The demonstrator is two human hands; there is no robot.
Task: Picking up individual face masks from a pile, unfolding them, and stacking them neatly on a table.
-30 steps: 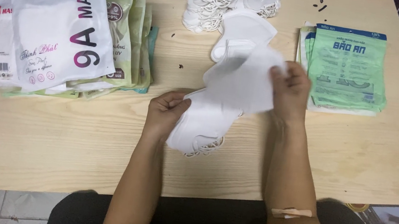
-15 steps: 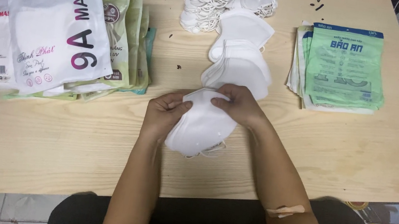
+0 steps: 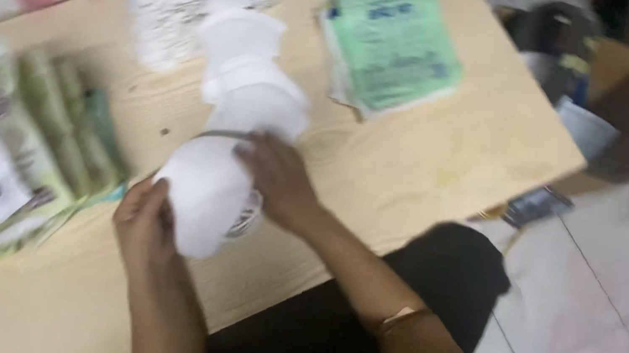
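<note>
A stack of white folded face masks point(image 3: 203, 188) lies at the near part of the pale wooden table point(image 3: 421, 152). My left hand point(image 3: 145, 221) grips its near left edge. My right hand point(image 3: 276, 179) rests on its right side, fingers curled over the top. Just beyond them a row of more white masks point(image 3: 250, 76) runs away from me. The picture is blurred by motion.
A tall pile of white masks point(image 3: 162, 6) stands at the back. Green printed packets point(image 3: 392, 41) lie at the back right. Green and white pouches point(image 3: 44, 114) overlap at the left. A cardboard box point(image 3: 604, 72) and tiled floor point(image 3: 626, 297) lie to the right.
The camera has swung to the right and tilted, so the table now slants. Both hands stay on the mask stack; the right hand has slid to its right side.
</note>
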